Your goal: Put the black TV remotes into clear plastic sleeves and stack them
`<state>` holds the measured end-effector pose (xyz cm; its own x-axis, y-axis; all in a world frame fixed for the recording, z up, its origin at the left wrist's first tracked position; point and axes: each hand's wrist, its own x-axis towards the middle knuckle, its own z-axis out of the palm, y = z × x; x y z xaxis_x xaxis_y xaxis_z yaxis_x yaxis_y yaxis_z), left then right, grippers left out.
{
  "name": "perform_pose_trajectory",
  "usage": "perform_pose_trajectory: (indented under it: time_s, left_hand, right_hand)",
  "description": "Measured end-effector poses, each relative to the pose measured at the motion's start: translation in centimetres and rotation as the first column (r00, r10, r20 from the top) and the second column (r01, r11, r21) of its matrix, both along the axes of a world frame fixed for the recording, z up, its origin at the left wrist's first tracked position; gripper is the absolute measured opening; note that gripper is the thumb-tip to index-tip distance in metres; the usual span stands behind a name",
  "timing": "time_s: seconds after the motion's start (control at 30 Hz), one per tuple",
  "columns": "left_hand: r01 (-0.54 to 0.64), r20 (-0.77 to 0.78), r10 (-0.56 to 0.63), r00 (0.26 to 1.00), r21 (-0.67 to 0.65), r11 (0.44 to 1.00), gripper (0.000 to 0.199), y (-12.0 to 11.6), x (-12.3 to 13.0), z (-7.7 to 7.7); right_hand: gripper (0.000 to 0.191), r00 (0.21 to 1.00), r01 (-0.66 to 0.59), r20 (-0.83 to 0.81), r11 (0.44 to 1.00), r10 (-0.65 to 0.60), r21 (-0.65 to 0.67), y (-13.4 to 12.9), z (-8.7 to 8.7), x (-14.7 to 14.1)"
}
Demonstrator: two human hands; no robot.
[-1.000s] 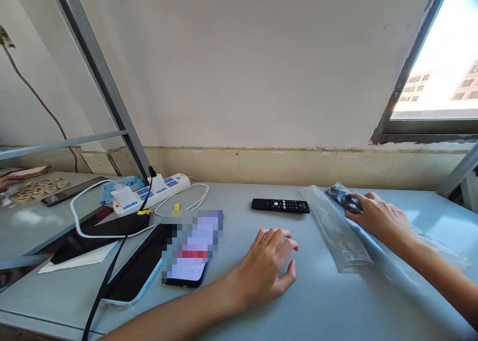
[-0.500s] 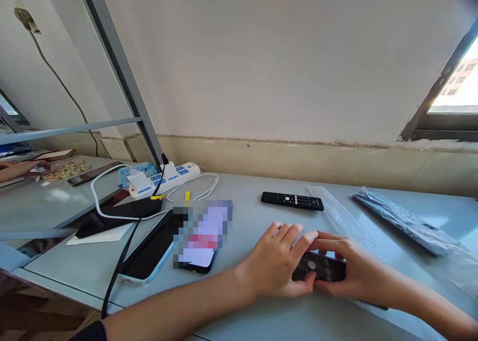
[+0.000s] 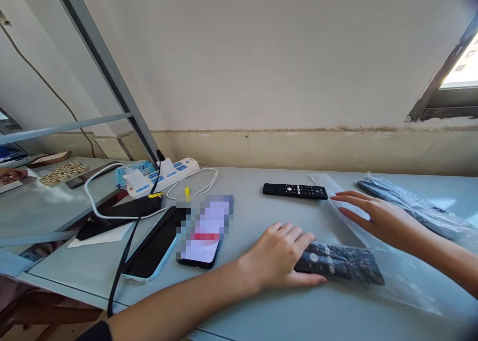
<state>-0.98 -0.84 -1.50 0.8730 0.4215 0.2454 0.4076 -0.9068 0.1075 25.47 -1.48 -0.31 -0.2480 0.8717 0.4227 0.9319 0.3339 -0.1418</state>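
A black remote control [image 3: 339, 266] lies in a clear plastic sleeve on the desk. My left hand [image 3: 284, 256] is closed around its left end, thumb along the near side and fingers over the far side. My right hand [image 3: 377, 214] hovers with its fingers stretched out and nothing in them, above a flat clear plastic bag [image 3: 330, 186]. Just left of those fingertips rests a bare black remote [image 3: 295, 190], buttons up. Beyond my right hand lies another dark object in crinkled plastic wrap [image 3: 407, 199], partly hidden by the hand.
To the left lie two phones, one in a light blue case [image 3: 155, 246], one with a lit screen [image 3: 205, 231]. Behind them stands a white power strip [image 3: 168, 176] with cables. A black strap [image 3: 125, 266] hangs over the desk edge. Another person's hand [image 3: 13, 174] shows far left.
My right hand has let go of the wrapped remote and moved up and right, its fingers now spread. More of that remote shows. My left hand stays on it.
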Motion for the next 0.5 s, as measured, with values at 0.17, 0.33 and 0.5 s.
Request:
perform_pose_trajectory:
  time_s: [0.17,0.33,0.5]
  left_hand:
    - [-0.025,-0.013,0.024,1.0,-0.067,0.997,0.042,-0.4,0.3,0.5]
    - [-0.168,-0.059,0.161,0.985,-0.16,0.973,0.031,-0.7,0.2,1.0]
    - [-0.387,-0.051,0.385,0.922,-0.175,0.905,0.032,-0.1,0.0,1.6]
  right_hand:
    - [0.043,0.995,0.025,0.103,0.995,-0.016,-0.092,1.1,-1.3,2.5]
    - [0.037,0.997,0.058,0.057,0.99,-0.051,-0.131,1.0,-1.3,3.8]
    - [0.037,0.988,0.149,-0.046,0.988,-0.15,-0.039,0.9,-0.9,3.4]
